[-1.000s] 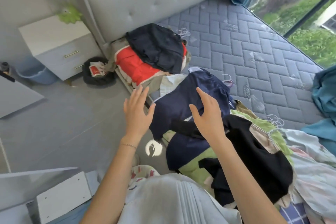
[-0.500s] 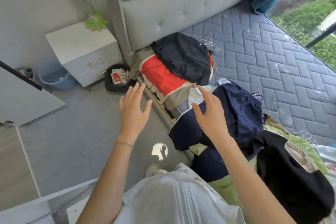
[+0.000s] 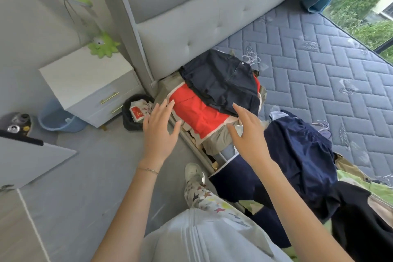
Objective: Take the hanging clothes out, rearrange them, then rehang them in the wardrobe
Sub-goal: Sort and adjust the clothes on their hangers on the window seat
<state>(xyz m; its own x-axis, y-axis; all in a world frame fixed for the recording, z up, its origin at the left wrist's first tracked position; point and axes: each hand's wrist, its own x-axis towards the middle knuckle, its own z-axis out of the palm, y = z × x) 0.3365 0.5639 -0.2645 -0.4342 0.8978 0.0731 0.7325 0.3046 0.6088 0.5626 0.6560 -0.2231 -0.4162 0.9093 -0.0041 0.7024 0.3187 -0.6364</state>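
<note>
A folded stack of clothes lies at the bed's near corner by the headboard: dark navy trousers (image 3: 223,83) on top, a red garment (image 3: 197,115) under them, beige fabric (image 3: 219,140) at the bottom. My left hand (image 3: 160,127) hovers open at the stack's left edge. My right hand (image 3: 247,134) is open over the stack's front right corner, fingers spread. To the right a loose navy garment (image 3: 302,155) lies over a heap with green (image 3: 357,183) and black (image 3: 361,219) clothes. White hangers (image 3: 252,58) poke out behind the stack.
A grey quilted mattress (image 3: 319,66) stretches right to a window. Beside the padded headboard (image 3: 202,21) stands a white nightstand (image 3: 89,83) with a green toy (image 3: 103,45). A black bin (image 3: 136,112) and a blue bucket (image 3: 57,121) sit on the grey floor.
Both open hands have moved away from the loose navy garment and up toward the folded stack at the headboard. The view has swung left with them.
</note>
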